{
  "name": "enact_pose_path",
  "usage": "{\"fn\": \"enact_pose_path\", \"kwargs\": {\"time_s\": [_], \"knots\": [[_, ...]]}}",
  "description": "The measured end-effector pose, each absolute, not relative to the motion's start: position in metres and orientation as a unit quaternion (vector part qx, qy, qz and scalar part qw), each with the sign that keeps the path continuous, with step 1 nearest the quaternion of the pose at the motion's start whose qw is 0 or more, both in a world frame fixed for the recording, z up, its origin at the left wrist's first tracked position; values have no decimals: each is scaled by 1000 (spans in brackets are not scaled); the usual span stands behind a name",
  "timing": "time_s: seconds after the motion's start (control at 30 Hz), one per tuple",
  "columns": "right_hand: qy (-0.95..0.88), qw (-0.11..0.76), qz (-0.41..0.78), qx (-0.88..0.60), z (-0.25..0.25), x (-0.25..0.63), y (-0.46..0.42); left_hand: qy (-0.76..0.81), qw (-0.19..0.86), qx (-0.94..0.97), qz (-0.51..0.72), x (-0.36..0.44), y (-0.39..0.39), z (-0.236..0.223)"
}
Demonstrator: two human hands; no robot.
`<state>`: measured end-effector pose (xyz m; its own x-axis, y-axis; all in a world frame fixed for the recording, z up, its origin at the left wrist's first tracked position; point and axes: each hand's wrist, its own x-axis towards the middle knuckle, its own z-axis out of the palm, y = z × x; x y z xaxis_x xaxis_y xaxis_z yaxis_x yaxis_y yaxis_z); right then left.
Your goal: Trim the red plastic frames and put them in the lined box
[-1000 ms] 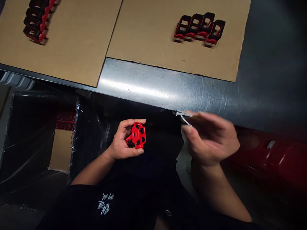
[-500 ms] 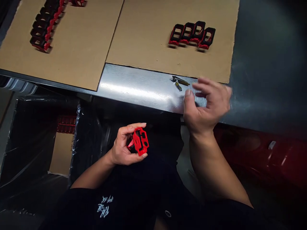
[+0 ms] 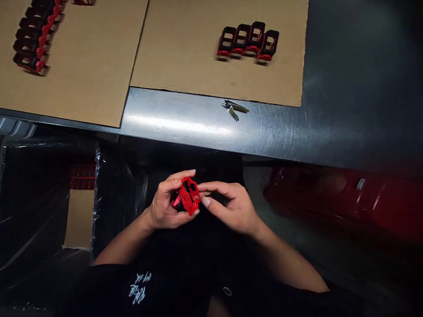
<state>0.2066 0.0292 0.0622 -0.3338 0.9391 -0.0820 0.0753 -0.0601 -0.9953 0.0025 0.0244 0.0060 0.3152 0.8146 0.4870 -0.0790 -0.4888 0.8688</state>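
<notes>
My left hand [image 3: 165,204] holds a red plastic moulded part [image 3: 189,196] with openings through it, gripped between fingers and thumb. My right hand [image 3: 231,207] is beside it, with the index fingertip at the part's right edge and the thumb a little apart. Small metal nail clippers [image 3: 235,108] lie on the steel table [image 3: 185,123], out of reach of both hands' fingers. Beyond them, on a cardboard sheet [image 3: 185,66], stands a row of several black-and-red parts [image 3: 247,42].
Another row of black-and-red parts [image 3: 31,42] stands on a second cardboard sheet [image 3: 82,79]. Below the table edge on the left is a plastic-lined bin [image 3: 39,207] with red pieces behind it. A glossy red moulded shape [image 3: 330,193] lies low on the right.
My right hand has come down from the table to the red part in my left hand. The clippers, held in my right hand a second ago, now rest on the table.
</notes>
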Motion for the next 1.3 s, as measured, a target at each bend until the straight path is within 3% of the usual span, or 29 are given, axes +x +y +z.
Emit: {"fn": "enact_pose_path", "kwargs": {"time_s": [0.5, 0.97, 1.3], "knots": [[-542, 290, 594, -519, 64, 198, 30, 282, 221, 799, 482, 3, 26, 9], [-577, 219, 634, -467, 73, 214, 33, 269, 245, 805, 469, 1, 26, 15], [-544, 220, 647, -487, 70, 214, 33, 265, 219, 819, 459, 4, 25, 18]]}}
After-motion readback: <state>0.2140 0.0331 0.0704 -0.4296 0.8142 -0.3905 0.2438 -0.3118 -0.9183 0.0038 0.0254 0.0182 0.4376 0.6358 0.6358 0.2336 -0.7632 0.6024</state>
